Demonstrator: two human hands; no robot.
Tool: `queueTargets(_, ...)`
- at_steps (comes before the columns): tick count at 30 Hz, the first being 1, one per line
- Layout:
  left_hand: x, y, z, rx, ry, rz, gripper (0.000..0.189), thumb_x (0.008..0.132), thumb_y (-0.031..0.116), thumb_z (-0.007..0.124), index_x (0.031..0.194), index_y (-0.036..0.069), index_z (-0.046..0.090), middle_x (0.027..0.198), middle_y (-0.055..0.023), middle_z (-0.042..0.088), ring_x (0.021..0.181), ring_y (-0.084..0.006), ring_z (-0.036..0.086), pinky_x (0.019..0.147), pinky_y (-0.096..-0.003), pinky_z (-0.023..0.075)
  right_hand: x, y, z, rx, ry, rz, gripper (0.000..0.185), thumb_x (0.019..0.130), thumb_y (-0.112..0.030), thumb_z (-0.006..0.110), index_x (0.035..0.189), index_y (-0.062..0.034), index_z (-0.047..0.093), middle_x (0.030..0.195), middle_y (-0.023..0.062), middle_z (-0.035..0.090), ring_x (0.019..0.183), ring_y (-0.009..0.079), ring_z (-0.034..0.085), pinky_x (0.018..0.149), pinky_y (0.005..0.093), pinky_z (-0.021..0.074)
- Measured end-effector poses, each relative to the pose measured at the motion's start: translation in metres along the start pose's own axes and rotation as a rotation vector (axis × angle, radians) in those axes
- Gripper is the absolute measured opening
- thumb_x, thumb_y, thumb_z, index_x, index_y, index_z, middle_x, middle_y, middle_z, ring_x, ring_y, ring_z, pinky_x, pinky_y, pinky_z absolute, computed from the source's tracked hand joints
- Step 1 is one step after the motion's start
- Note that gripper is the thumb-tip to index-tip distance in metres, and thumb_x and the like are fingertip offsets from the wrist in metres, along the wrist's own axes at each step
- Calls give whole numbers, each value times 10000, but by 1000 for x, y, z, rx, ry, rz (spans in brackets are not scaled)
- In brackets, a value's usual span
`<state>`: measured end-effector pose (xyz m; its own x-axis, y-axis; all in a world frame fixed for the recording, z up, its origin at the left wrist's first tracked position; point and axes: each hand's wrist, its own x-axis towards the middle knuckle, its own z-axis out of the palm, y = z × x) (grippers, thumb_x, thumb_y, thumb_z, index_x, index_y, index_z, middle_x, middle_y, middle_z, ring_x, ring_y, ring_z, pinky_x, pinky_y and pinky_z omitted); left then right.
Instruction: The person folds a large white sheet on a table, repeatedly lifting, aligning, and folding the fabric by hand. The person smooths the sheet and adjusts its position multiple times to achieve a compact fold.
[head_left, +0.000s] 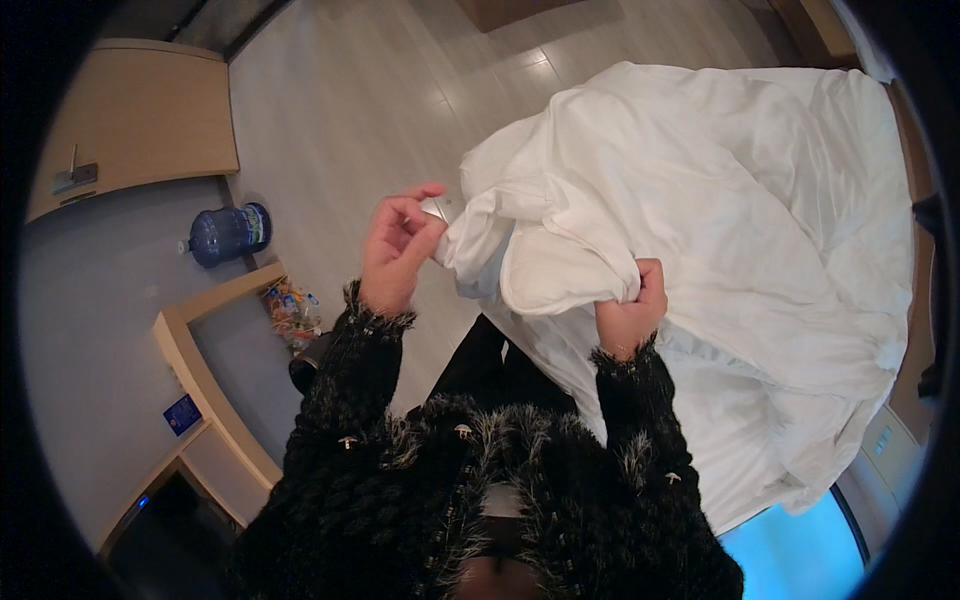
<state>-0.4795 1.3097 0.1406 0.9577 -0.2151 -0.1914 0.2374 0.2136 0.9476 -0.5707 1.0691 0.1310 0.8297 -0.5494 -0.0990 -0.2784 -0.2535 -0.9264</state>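
A rumpled white duvet, apparently in a loose white cover, spreads over the bed to my right. My left hand pinches a gathered end of the white fabric between thumb and fingers, over the floor beside the bed. In my right hand is the side of a rounded, padded white corner with a stitched edge. The fingertips of that hand are hidden by the cloth. Between both hands the fabric hangs in folds, with a shaded opening next to the padded corner.
On the left stand a blue water-cooler bottle, a wooden door and a wood-framed shelf unit. A heap of small colourful packets lies beside that unit. Pale plank flooring runs alongside the bed.
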Motion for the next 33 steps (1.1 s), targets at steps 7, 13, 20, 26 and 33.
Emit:
queueTargets(7, -1, 13, 37, 332, -278, -302, 288, 789, -16, 655, 1054, 54, 563, 1003, -36, 587, 871, -102, 554, 750, -256, 465, -18, -11, -24, 27, 33, -279, 332, 690, -118, 770, 859, -34, 497, 728, 86, 628, 637, 100, 551, 588, 246, 437)
queueTargets(13, -18, 52, 37, -10, -115, 63, 193, 749, -96, 609, 836, 62, 543, 952, -33, 553, 868, -106, 528, 747, -250, 437, -22, -17, -47, 96, 145, -332, 349, 688, -99, 778, 851, -33, 477, 693, 35, 577, 571, 77, 461, 534, 225, 382)
queueTargets(20, -32, 95, 39, 142, -393, -281, 629, 724, -15, 696, 1280, 64, 410, 955, -29, 534, 882, -108, 549, 755, -234, 441, -23, -38, -55, 336, 302, -344, 408, 675, -114, 809, 810, -41, 431, 642, 10, 501, 541, 46, 349, 491, 194, 281)
queueTargets(26, -5, 81, 47, 498, -576, -199, 515, 767, 11, 691, 1247, 50, 509, 916, -25, 571, 837, -106, 561, 750, -244, 448, -20, -58, -28, 215, 358, -432, 385, 642, -85, 803, 748, -36, 436, 591, 12, 464, 526, 53, 320, 482, 199, 266)
queueTargets(33, -17, 94, 23, 164, -292, 293, 235, 804, -74, 603, 1004, 5, 508, 890, -84, 562, 806, -114, 555, 717, -260, 455, -4, -108, 8, 122, 523, -396, 327, 644, -36, 754, 738, -41, 440, 579, -8, 434, 535, 51, 301, 481, 194, 245)
